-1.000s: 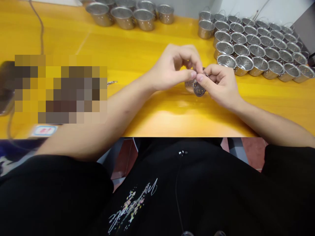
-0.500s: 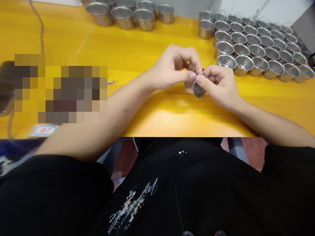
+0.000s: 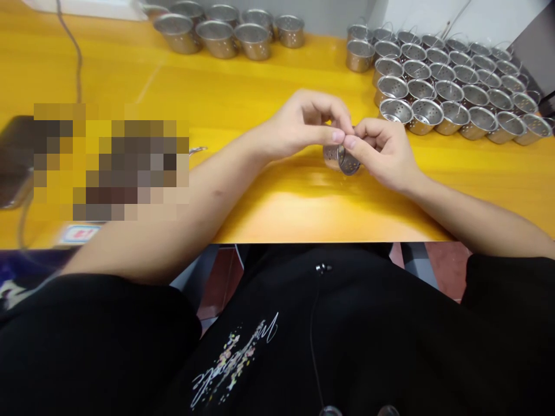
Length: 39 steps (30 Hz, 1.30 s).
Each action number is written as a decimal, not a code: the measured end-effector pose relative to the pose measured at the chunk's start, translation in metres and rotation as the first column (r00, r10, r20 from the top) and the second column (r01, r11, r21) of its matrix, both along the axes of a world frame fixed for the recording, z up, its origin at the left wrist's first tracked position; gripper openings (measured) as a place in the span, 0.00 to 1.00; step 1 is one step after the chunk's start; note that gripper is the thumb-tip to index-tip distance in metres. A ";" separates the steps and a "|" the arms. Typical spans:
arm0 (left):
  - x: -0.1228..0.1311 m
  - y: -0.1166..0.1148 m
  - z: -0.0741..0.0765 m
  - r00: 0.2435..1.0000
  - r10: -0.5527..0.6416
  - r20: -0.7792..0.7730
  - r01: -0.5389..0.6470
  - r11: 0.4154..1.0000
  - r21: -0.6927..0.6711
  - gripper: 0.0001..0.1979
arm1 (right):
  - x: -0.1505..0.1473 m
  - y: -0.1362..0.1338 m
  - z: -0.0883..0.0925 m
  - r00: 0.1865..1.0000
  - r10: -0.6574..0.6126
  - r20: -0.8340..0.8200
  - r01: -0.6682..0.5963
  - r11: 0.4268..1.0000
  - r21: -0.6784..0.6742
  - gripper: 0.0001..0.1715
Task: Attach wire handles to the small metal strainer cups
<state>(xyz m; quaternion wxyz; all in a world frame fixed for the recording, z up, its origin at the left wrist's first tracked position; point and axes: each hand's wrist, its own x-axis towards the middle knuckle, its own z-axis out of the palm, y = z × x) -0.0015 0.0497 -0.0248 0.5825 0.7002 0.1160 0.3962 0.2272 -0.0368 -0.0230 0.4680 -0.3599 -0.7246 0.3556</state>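
A small perforated metal strainer basket (image 3: pixel 332 156) is held just above the yellow table, tipped on its side with its round mouth toward the lower right. My left hand (image 3: pixel 306 124) reaches over from the left, thumb and forefinger pinched together at the basket's upper rim. From the right, my right hand (image 3: pixel 385 153) grips the same rim, its thumb pressed close to the left thumb and its other fingers curled behind. My fingertips hide the top of the rim and whatever thin part lies between them.
Rows of strainer baskets with wire handles (image 3: pixel 453 115) stand at the right back. Several more metal baskets (image 3: pixel 219 41) are grouped at the back left. A cable (image 3: pixel 78 63) crosses the yellow table (image 3: pixel 243 196), whose left part is blurred by pixelation.
The view has shifted slightly. Both hands stay at the basket's rim, with my fingertips a little closer together; the basket has turned slightly.
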 end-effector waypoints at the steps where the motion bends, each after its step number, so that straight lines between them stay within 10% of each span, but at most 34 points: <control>1: 0.001 0.001 -0.002 1.000 0.006 0.018 -0.006 1.000 -0.002 0.31 | 0.000 0.001 -0.001 1.000 0.002 -0.008 -0.002 1.000 -0.004 0.39; 11: 0.011 0.039 -0.030 0.940 0.135 0.313 -0.167 0.983 0.075 0.22 | -0.006 0.003 0.000 0.999 -0.048 -0.010 0.047 0.997 -0.064 0.42; 17: 0.026 0.021 -0.032 0.899 0.265 0.349 -0.361 0.900 0.246 0.21 | -0.007 0.004 0.000 0.996 -0.093 -0.004 0.093 0.994 -0.056 0.45; 39: 0.020 0.045 -0.042 0.928 -0.051 0.370 -0.024 0.980 0.196 0.35 | -0.006 0.009 -0.005 0.996 -0.089 0.017 0.089 0.996 -0.015 0.45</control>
